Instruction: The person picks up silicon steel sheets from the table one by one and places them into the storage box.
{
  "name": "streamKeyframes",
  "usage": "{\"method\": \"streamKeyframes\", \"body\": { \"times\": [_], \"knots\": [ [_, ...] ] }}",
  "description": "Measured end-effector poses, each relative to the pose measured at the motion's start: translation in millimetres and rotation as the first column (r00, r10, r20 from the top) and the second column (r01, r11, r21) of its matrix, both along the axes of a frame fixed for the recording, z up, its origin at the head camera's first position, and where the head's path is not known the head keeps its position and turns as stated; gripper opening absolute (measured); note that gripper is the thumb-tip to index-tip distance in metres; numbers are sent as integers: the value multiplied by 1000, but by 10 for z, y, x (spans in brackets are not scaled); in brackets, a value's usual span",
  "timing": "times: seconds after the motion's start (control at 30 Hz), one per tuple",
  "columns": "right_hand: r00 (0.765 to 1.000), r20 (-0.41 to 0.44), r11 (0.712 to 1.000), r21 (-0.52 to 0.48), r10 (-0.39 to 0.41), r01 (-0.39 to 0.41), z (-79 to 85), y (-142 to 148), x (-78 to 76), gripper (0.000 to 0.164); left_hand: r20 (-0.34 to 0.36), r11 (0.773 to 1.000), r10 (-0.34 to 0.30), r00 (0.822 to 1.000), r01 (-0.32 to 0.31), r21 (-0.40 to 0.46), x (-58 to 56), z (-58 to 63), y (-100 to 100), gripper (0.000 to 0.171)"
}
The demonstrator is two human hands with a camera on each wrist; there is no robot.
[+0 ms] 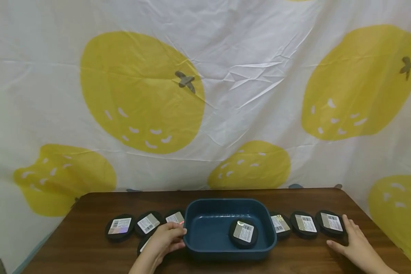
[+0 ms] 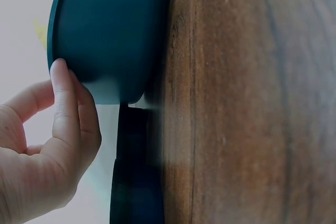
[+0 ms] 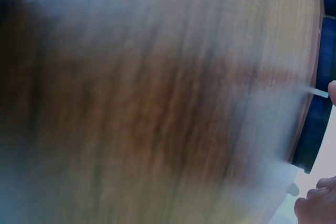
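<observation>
A dark blue rectangular tub [image 1: 198, 238] stands on the brown table, with one round black disc [image 1: 244, 233] bearing a silver-and-white barcode label inside it, toward the right. My left hand [image 1: 164, 238] pinches the tub's left rim between thumb and fingers; the left wrist view shows the fingertips against the teal-looking outer wall [image 2: 110, 30]. On the right, my right hand [image 1: 357, 245] has its thumb and fingers spread beside the rightmost black disc [image 1: 330, 223], holding nothing. In the right wrist view only its fingers [image 3: 317, 203] show, at the right edge.
Two more labelled discs, one [image 1: 304, 224] and another [image 1: 281, 225], lie between the tub and the rightmost one. Left of the tub are several similar discs [image 1: 120, 227], one partly behind my left hand. A lemon-print cloth [image 1: 226, 114] hangs behind the wooden table [image 1: 78, 236].
</observation>
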State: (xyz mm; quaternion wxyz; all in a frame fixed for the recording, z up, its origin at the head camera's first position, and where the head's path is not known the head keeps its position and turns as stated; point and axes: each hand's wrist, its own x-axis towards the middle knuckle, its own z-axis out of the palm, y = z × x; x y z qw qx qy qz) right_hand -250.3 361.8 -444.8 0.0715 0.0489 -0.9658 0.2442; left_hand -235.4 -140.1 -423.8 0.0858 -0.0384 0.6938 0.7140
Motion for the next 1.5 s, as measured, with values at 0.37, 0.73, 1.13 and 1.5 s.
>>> {"method": "streamKeyframes", "body": {
  "times": [0.37,0.73,1.13,1.5],
  "knots": [
    [983,150,994,1,-107,108,49,88,-91,107,11,1000,8,1000,-8,8,2,13,7,14],
    [971,183,987,-8,-154,158,51,107,-179,106,23,1000,-6,1000,6,16,7,16,16,13],
    [975,148,985,-36,-164,171,15,70,-254,101,27,1000,-9,1000,9,3,-9,14,-1,16],
    [983,121,989,-22,-140,143,12,62,-279,100,32,999,-26,999,25,20,-16,0,-17,14]
  ]
}}
